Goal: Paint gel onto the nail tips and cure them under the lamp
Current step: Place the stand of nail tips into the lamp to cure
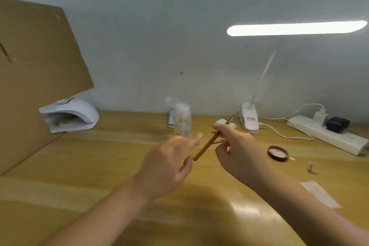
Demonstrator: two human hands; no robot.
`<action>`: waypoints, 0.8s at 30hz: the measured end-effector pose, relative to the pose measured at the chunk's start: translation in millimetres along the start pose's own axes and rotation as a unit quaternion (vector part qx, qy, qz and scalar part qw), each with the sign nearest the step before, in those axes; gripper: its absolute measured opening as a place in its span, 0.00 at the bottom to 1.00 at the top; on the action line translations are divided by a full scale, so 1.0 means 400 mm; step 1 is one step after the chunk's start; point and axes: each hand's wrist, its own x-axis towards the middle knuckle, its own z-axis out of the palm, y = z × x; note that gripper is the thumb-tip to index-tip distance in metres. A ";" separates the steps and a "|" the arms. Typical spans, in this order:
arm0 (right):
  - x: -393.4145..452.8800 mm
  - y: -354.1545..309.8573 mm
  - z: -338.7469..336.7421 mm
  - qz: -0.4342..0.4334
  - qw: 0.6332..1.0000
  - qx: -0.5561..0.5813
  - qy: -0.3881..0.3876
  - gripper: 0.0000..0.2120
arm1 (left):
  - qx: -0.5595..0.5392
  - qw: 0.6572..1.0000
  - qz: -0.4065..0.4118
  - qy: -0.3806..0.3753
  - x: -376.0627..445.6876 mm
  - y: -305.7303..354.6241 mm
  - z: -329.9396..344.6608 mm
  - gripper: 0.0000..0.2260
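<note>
Both hands hover above the middle of the yellow wooden tabletop (pixel 79 175). The right hand (pixel 237 152) pinches a slender gold-handled nail brush (pixel 207 145) between its curled fingers and thumb, the brush slanting up and away with its dark ferrule and bristle end toward the wall. The left hand (pixel 165 164) is spread loosely, fingers straight and relaxed, its fingertips just beside the lower end of the brush handle; whether they touch it cannot be told through the blur.

The white dome-shaped curing lamp (pixel 71 115) sits at the far left of the tabletop, in front of a leaning brown cardboard sheet (pixel 36 62). A small round dark-rimmed gel pot (pixel 278 153) lies open to the right of the right hand. Behind the hands stands a clear plastic bottle (pixel 182 120). A white clip-on desk lamp (pixel 249 120) and a white power strip (pixel 327 136) lie along the wall at right.
</note>
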 end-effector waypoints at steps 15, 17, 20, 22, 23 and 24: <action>0.138 -0.311 0.484 0.028 0.984 0.092 -0.152 0.35 | 0.129 0.833 -0.528 -0.105 -0.229 -0.779 -0.269 0.19; 0.134 -0.305 0.498 0.014 0.989 0.080 -0.122 0.35 | 0.153 0.813 -0.538 -0.161 -0.212 -0.842 -0.261 0.22; 0.133 -0.291 0.496 -0.013 0.995 0.053 -0.079 0.34 | 0.215 0.759 -0.589 -0.176 -0.178 -0.907 -0.238 0.25; 0.134 -0.288 0.494 -0.014 0.996 0.034 -0.077 0.34 | 0.219 0.723 -0.636 -0.154 -0.159 -0.938 -0.222 0.26; 0.135 -0.287 0.496 -0.012 0.996 0.027 -0.083 0.34 | 0.205 0.706 -0.667 -0.126 -0.153 -0.952 -0.215 0.27; 0.134 -0.286 0.499 -0.009 0.996 0.024 -0.090 0.34 | 0.192 0.685 -0.696 -0.092 -0.150 -0.968 -0.210 0.27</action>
